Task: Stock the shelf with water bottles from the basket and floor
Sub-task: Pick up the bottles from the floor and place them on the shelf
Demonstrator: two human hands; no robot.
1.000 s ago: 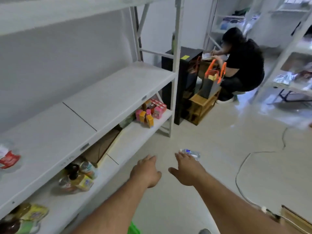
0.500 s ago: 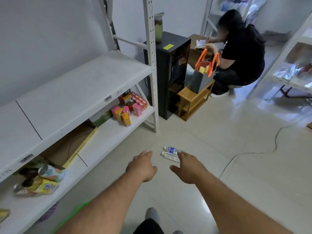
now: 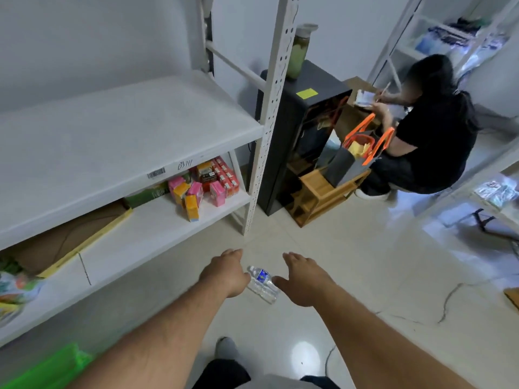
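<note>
Clear water bottles with a blue label lie on the pale floor tiles, between my two hands. My left hand hovers just left of them, fingers loosely apart, holding nothing. My right hand is just right of them, open, thumb close to the bottles. The white metal shelf stands on the left; its middle board is bare. A green basket edge shows at the bottom left.
The lower shelf board holds pink and orange cartons, a flat cardboard box and packets. A black cabinet, a wooden rack with an orange-handled bag and a crouching person are ahead. A cable lies on the floor at the right.
I have moved forward and lower. The bottles, earlier just beyond my right fingertips, now lie between my two hands. Both hands remain open.
</note>
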